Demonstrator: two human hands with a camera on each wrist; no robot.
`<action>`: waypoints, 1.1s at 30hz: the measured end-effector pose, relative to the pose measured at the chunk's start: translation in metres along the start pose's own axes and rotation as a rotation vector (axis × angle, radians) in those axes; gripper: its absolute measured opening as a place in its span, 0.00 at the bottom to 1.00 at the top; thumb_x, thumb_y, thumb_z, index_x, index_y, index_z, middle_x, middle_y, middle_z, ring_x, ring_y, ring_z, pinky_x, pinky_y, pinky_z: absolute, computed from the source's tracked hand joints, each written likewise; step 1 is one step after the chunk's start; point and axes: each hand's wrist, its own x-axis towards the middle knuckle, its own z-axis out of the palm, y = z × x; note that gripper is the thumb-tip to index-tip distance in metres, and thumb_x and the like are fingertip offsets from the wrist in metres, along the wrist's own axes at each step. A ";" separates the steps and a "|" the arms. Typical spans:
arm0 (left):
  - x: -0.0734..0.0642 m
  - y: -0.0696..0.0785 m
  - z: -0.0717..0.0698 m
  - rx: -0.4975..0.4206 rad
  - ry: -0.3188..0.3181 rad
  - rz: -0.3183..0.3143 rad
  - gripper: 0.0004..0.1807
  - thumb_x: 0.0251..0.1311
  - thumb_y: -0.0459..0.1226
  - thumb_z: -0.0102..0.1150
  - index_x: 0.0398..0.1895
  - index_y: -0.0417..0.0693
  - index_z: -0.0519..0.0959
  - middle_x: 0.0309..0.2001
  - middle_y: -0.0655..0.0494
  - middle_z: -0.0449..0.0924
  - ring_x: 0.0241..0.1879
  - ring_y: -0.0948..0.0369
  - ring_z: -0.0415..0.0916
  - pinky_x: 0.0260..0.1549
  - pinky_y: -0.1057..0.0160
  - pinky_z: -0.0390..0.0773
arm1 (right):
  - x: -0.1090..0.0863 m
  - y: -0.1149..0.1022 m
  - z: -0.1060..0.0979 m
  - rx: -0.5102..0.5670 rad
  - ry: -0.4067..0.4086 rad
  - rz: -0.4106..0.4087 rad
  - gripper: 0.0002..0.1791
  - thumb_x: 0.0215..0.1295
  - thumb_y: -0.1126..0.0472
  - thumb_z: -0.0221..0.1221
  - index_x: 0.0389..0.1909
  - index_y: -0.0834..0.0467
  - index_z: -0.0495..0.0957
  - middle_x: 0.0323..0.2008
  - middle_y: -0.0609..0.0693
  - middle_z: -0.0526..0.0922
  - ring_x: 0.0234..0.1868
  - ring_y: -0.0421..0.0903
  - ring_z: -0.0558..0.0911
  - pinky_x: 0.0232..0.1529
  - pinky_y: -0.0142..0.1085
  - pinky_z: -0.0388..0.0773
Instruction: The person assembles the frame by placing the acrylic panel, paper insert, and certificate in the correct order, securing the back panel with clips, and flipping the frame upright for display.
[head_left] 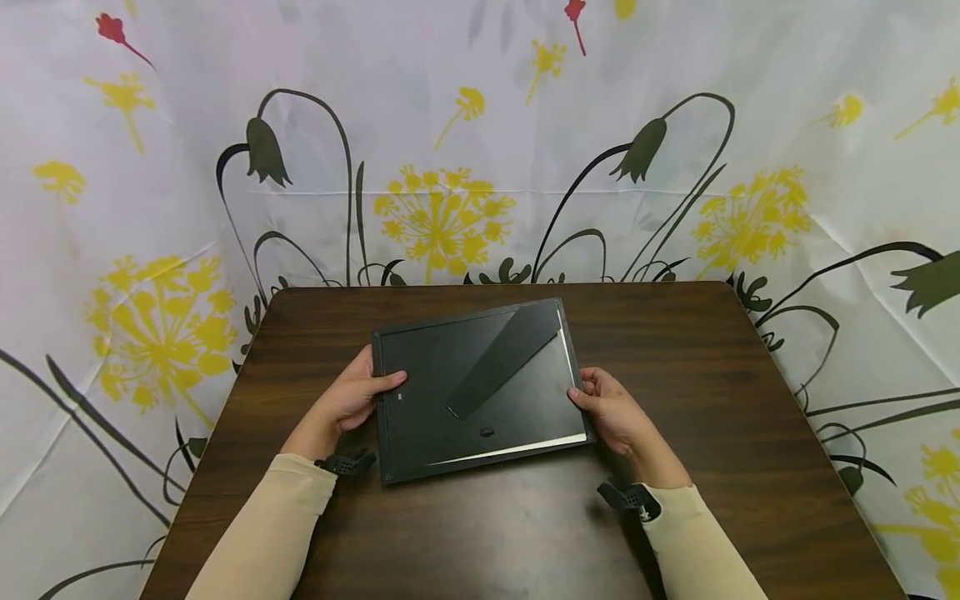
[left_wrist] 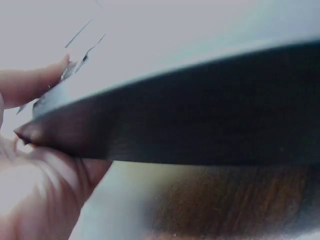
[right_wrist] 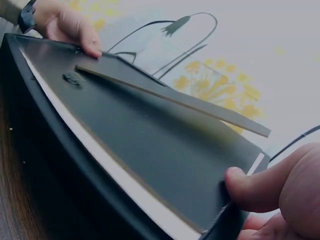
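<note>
A black picture frame (head_left: pixel 427 367), back side up, is held tilted above the wooden table. Its easel stand (head_left: pixel 504 360) runs diagonally across the backing board and, in the right wrist view, lifts away from it at one end. White strips show along two edges between board and rim. My left hand (head_left: pixel 356 392) grips the left edge, thumb on the back and fingers underneath. My right hand (head_left: pixel 611 410) pinches the right edge, its thumb (right_wrist: pixel 255 187) at the board's border. The frame's front faces down, out of sight.
The dark brown wooden table (head_left: pixel 697 375) extends around and beneath the frame. Behind it hangs a white curtain (head_left: pixel 585 100) printed with yellow and green flowers. Black bands (head_left: pixel 347 463) are worn on both wrists.
</note>
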 end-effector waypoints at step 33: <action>-0.011 -0.006 -0.013 -0.006 0.050 -0.059 0.36 0.80 0.27 0.57 0.83 0.47 0.53 0.63 0.57 0.85 0.55 0.59 0.90 0.51 0.56 0.90 | -0.019 0.014 -0.010 -0.300 -0.300 -0.263 0.70 0.63 0.70 0.76 0.91 0.42 0.37 0.87 0.61 0.50 0.75 0.71 0.72 0.63 0.36 0.84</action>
